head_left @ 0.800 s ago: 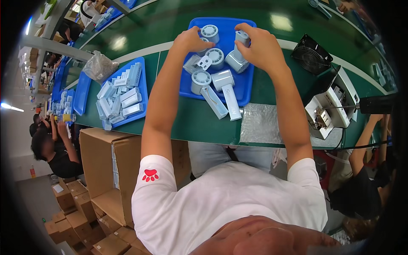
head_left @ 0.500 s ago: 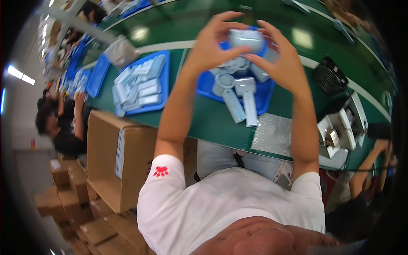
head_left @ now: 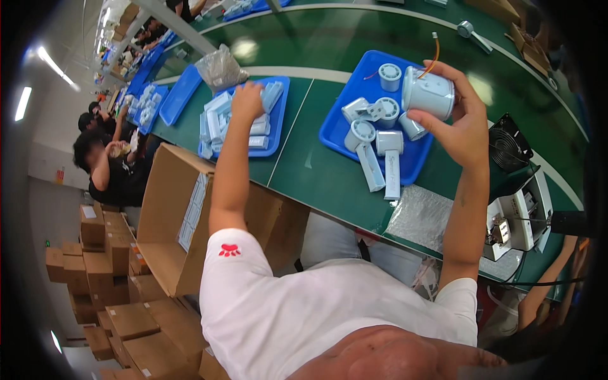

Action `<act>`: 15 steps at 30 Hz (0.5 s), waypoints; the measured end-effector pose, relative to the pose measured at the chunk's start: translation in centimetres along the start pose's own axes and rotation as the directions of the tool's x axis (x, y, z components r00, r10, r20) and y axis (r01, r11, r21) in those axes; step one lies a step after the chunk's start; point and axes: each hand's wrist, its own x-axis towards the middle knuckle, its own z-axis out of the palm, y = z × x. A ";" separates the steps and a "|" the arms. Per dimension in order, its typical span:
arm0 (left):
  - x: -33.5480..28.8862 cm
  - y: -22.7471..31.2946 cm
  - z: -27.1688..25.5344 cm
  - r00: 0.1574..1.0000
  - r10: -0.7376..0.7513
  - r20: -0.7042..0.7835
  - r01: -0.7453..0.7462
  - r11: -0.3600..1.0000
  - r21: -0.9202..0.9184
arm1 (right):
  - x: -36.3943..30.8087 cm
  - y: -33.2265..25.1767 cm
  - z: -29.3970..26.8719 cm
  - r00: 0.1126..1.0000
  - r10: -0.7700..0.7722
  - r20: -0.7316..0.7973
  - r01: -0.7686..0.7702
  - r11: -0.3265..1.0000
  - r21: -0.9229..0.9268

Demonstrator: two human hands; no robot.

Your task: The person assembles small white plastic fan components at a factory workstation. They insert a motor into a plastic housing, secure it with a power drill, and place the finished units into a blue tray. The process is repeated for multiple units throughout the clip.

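Head view shows a pale blue drum (head_left: 429, 95) up in the right hand (head_left: 467, 126), over the right side of the right tray (head_left: 415, 155). The right fingers are clamped on it: the thumb presses the near side, and the other fingers go round the far side and the right end. The drum lies on its side. Its long axis runs from left to right, with the right end a bit lower. One round end points left, and the other points right toward the palm. Thin wires (head_left: 435, 47) stick up from its far side.

The left hand (head_left: 248, 100) is at the pile of pale blue handles (head_left: 218, 117) in the left tray (head_left: 276, 130). Its fingertips are hidden, so I cannot tell if they grip one.

In the right tray are more small round parts. Two have handles that poke over the near edge. The left handle (head_left: 371, 168) slants down to the right, and the right handle (head_left: 392, 174) points almost straight at the person. A bubble sheet (head_left: 418, 215) lies just beside that tray, on the green table (head_left: 316, 174).
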 end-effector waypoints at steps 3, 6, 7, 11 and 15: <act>-0.8 -1.9 1.0 0.996 0.040 0.077 -0.040 0.999 -0.003 | -0.1 -0.8 -0.2 0.990 0.108 0.086 -0.112 0.993 0.037; -0.3 -3.9 1.3 0.997 0.039 -0.072 -0.047 0.993 -0.110 | -0.2 -0.9 0.0 0.988 0.040 0.151 -0.041 0.999 0.003; 0.2 -3.2 0.6 0.989 0.031 -0.143 -0.055 0.985 -0.164 | -0.2 -1.0 0.0 0.986 0.016 0.168 -0.013 1.000 -0.020; -0.5 6.8 -7.2 0.941 0.034 -0.337 -0.288 0.605 -0.742 | -0.2 -1.5 0.5 0.967 -0.026 0.253 0.060 0.990 -0.127; -3.0 18.6 -16.0 0.835 0.254 -0.488 -0.495 -0.040 -0.868 | -0.4 -1.3 1.0 0.941 0.058 0.333 -0.049 0.998 -0.033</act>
